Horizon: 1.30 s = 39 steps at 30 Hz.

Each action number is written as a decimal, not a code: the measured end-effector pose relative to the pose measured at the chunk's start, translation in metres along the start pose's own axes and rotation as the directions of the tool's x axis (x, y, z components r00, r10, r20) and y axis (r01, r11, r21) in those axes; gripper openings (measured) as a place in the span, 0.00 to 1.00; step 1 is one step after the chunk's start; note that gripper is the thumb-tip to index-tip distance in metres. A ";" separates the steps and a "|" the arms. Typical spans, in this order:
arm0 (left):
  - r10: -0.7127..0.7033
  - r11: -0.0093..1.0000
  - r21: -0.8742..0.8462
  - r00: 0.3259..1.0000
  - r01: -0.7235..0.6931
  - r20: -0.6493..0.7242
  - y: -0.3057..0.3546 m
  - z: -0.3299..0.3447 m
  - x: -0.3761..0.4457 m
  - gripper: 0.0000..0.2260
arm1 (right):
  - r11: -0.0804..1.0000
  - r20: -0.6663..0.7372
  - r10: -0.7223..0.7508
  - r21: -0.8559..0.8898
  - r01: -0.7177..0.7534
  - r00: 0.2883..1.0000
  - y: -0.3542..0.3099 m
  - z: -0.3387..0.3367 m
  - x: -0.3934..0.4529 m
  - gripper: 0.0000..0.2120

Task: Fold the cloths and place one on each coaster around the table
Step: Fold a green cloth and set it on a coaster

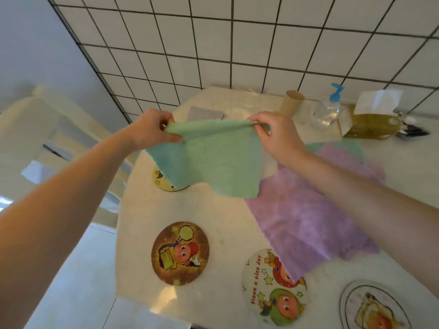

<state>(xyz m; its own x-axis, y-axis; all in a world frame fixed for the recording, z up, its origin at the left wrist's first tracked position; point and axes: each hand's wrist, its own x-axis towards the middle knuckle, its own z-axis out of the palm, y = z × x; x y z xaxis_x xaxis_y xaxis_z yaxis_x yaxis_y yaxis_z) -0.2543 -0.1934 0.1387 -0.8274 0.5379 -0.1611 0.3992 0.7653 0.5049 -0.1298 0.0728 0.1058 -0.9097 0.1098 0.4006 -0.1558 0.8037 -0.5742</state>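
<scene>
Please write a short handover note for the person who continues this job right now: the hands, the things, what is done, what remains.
Left hand and right hand each pinch a top corner of the green cloth, held in the air above the table.
Purple cloths lie unfolded on the table, one edge over the "Have a nice day" coaster.
Brown coaster and the coaster at the bottom right are bare; another coaster sits partly hidden under the green cloth.
Done: no cloth shows on any visible coaster.
Left: fold each cloth, place one per coaster.

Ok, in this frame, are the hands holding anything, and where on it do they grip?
Yes. Both hands hold the green cloth above the table: the left hand and the right hand each pinch one end of its top edge, and the rest hangs down.
</scene>
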 end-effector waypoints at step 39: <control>-0.458 0.701 -0.560 0.881 0.441 0.120 -0.172 0.121 -0.132 0.13 | 0.710 0.125 0.700 -0.006 -0.705 0.703 -0.036 0.129 -0.171 0.07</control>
<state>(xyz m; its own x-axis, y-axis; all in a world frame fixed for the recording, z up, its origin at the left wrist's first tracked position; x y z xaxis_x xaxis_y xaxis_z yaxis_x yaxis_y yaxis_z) -0.1664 -0.3530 -0.0292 -0.8641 0.1658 -0.4752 -0.3064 0.5757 0.7581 -0.0183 -0.0506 -0.0344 -0.7971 0.5664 -0.2093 0.5328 0.4966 -0.6852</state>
